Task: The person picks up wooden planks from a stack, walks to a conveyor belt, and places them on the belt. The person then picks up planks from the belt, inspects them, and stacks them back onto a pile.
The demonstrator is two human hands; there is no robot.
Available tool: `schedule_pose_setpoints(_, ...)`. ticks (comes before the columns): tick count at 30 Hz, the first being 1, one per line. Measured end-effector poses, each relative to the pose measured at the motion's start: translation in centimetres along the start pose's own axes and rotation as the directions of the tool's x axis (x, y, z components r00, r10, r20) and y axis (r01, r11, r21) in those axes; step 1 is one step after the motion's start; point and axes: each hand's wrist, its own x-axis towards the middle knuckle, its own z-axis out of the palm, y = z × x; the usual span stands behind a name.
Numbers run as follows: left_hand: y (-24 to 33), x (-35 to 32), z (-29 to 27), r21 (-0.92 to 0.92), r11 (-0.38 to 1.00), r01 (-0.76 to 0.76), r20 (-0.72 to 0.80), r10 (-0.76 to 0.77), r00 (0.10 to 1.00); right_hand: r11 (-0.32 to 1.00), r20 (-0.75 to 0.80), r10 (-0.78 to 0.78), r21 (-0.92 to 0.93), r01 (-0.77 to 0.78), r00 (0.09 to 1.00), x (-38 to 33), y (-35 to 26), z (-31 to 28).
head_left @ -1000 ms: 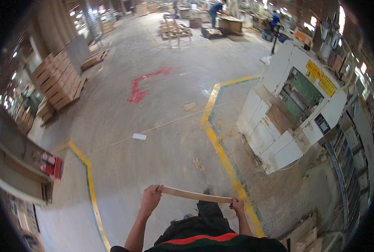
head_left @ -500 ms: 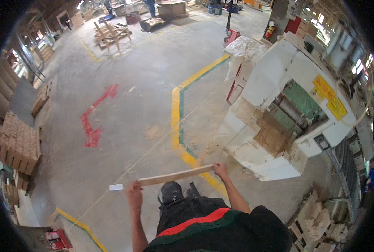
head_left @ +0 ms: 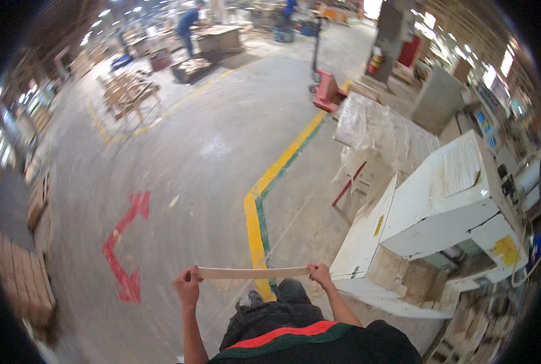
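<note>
Setting: a large workshop hall with a grey concrete floor point(head_left: 209, 151), seen from above the person's own dark trousers and shoes at the bottom centre.
Wooden strip point(head_left: 252, 273): thin, pale and long, held level across the lower centre of the frame, just above the knees.
Left hand point(head_left: 187, 286): closed around the strip's left end, fingers wrapped over it.
Right hand point(head_left: 320, 276): pinched shut on the strip's right end.
Floor lines: a yellow and green stripe point(head_left: 255, 212) runs from under the strip up toward the upper centre; a red painted mark point(head_left: 125, 242) lies to the lower left.
White machine point(head_left: 440, 218): boxy, dusty, at the right of the frame, just beside the right hand.
Wrapped stack point(head_left: 379, 133): covered in clear film, behind the machine.
Red pallet jack point(head_left: 328, 88): upper centre, on the stripe.
Wooden frames point(head_left: 128, 91): piled at the upper left.
Far background: a person in blue point(head_left: 188, 27) at a workbench, top centre.
</note>
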Motion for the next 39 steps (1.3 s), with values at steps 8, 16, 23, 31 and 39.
schedule_pose_setpoints(8, 5.0, 27.7, 20.0, 0.145, 0.879, -0.453, 0.407, 0.365, 0.838, 0.954, -0.156, 0.282, 0.148, -0.26, 0.947, 20.6, -2.2, 0.9)
schedule_pose_setpoints(16, 9.0, 51.1, 35.1, 0.078, 0.953, -0.294, 0.33, 0.254, 0.909, 0.944, -0.244, 0.257, 0.272, -0.188, 0.935, 46.4, -16.2, -8.1)
schedule_pose_setpoints(23, 12.4, 69.5, 49.1, -0.051, 0.989, -0.14, 0.215, 0.148, 0.965, 0.999, -0.356, 0.03, 0.023, -0.024, 0.934, 71.6, -30.8, -20.6)
schedule_pose_setpoints(31, 21.2, 91.8, 70.9, 0.008, 0.987, -0.158, 0.302, 0.148, 0.942, 0.962, -0.328, 0.244, 0.2, -0.185, 0.913, 90.1, -38.6, -29.9)
schedule_pose_setpoints(39, 35.6, 108.3, 97.5, -0.096, 0.958, -0.27, 0.672, 0.262, 0.692, 0.751, -0.269, 0.477, 0.619, -0.229, 0.837, 102.3, -39.7, -37.2)
